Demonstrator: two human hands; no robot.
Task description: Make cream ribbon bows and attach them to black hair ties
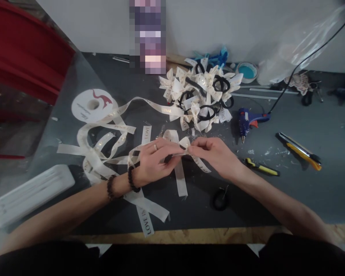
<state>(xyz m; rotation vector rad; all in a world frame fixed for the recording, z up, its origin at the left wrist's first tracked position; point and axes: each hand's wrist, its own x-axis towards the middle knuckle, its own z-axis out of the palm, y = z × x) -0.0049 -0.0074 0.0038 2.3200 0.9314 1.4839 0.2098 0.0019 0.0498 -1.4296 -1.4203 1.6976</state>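
Note:
Near the middle of the dark table, my left hand and my right hand meet with their fingertips pinched on a cream ribbon. A looped part of it stands up between them, and a printed tail hangs below my right fingers. Another ribbon strip lies under my hands. Loose printed ribbons spread to the left, partly beneath my left wrist. Beyond my hands sits a pile of ribbon bows with black hair ties.
A ribbon spool lies at the back left, a white plastic case at the front left. To the right are a blue glue gun, a yellow cutter, an orange cutter and a black hair tie.

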